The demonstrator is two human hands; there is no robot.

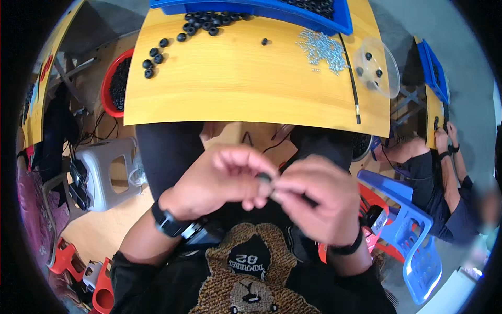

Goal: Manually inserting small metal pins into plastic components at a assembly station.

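Above my lap, just off the table's near edge, my left hand (225, 178) pinches a small dark part (263, 177) between thumb and fingers. My right hand (321, 193) meets it from the right, its thumb and fingertips pressed together against the same spot. Whatever lies in the right fingertips is too small and blurred to name. Round black parts (198, 22) with holes lie heaped at the far left of the yellow table (235, 89), several of them trailing toward the left edge. One small black piece (264, 41) lies alone near the far middle.
Small silvery metal pieces (321, 49) are piled at the far right, beside a thin black rod (353, 83). A clear plastic tub (389, 68) holds several black parts. Behind stands a blue tray (251, 8). A red basin (107, 89) and stool (99, 172) are left; another person (439, 193) sits right.
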